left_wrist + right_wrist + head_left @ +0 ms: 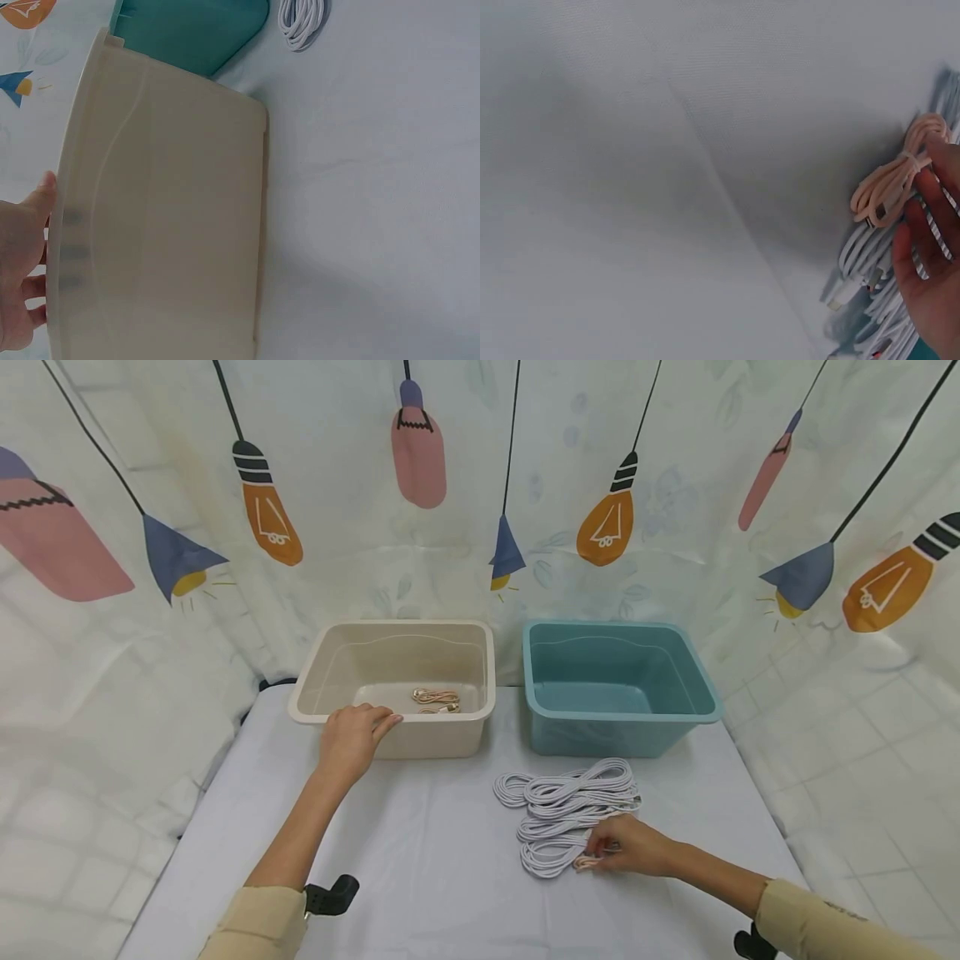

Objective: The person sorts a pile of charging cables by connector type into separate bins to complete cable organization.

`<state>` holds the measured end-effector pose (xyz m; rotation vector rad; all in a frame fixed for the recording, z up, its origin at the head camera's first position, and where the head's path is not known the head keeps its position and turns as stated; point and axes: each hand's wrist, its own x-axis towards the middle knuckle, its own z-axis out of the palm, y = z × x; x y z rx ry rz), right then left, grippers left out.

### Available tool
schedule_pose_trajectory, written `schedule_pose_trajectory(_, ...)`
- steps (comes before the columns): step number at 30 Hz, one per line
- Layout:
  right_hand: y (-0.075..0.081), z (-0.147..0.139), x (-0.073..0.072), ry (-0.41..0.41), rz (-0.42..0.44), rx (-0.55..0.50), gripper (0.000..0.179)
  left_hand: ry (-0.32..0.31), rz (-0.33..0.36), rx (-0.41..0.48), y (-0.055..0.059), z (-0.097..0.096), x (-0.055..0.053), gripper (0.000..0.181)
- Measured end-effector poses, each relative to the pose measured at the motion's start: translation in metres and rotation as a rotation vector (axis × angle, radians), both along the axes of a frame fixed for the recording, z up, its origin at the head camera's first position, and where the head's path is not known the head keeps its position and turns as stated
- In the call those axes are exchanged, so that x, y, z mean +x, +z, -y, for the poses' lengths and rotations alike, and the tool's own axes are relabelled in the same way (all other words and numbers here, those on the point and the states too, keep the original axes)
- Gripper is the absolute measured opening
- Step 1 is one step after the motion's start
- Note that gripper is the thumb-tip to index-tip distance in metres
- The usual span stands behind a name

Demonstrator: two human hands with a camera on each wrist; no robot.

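Observation:
At the front rim of the beige plastic bin (427, 739), my left hand (356, 739) grips the edge. Its fingers bend over to the inside, where their tips show as dark patches through the wall in the left wrist view, and the thumb lies along the rim. My right hand (630, 846) pinches a peach-coloured charging cable (890, 187), coiled and tied at its middle. That coil lies against the lower right of a pile of white cables (573, 797), also coiled. Inside the beige bin are gold-toned cable coils (437, 697).
A teal plastic bin (622, 735) stands right of the beige one, behind the white cables. Both sit on a white-covered table (442, 860). Behind hangs a curtain (465, 568) printed with lamps and bulbs.

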<state>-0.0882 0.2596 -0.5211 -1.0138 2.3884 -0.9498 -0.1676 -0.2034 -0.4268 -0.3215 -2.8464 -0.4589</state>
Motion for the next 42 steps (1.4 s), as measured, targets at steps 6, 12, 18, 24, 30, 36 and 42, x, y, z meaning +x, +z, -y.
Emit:
schedule_pose_trajectory(6,-0.001,-0.002,0.000,0.007,0.002,0.004,0.009,-0.005,-0.005,0.010,0.000,0.000,0.000,0.034)
schedule_pose_trajectory(12,0.001,-0.008,-0.002,0.006,0.037,-0.048,0.010,-0.006,-0.008,0.019,0.000,0.000,0.000,0.033)
schedule_pose_trajectory(18,0.006,-0.008,-0.007,-0.018,0.060,-0.115,0.012,-0.006,-0.009,0.021,-0.001,0.000,0.000,0.033)
schedule_pose_trajectory(24,0.013,-0.002,-0.012,-0.084,0.095,-0.124,0.011,-0.007,-0.007,0.019,0.000,0.000,0.000,0.033)
schedule_pose_trajectory(30,0.021,0.006,-0.018,-0.133,0.139,-0.107,0.010,-0.006,-0.010,0.007,0.000,0.001,0.000,0.033)
schedule_pose_trajectory(36,0.024,0.012,-0.023,-0.137,0.093,-0.126,0.008,-0.008,-0.011,0.002,0.001,0.000,0.001,0.034)
schedule_pose_trajectory(42,0.031,0.020,-0.030,-0.140,0.062,-0.135,0.011,-0.007,-0.006,0.000,0.002,-0.001,0.001,0.033)
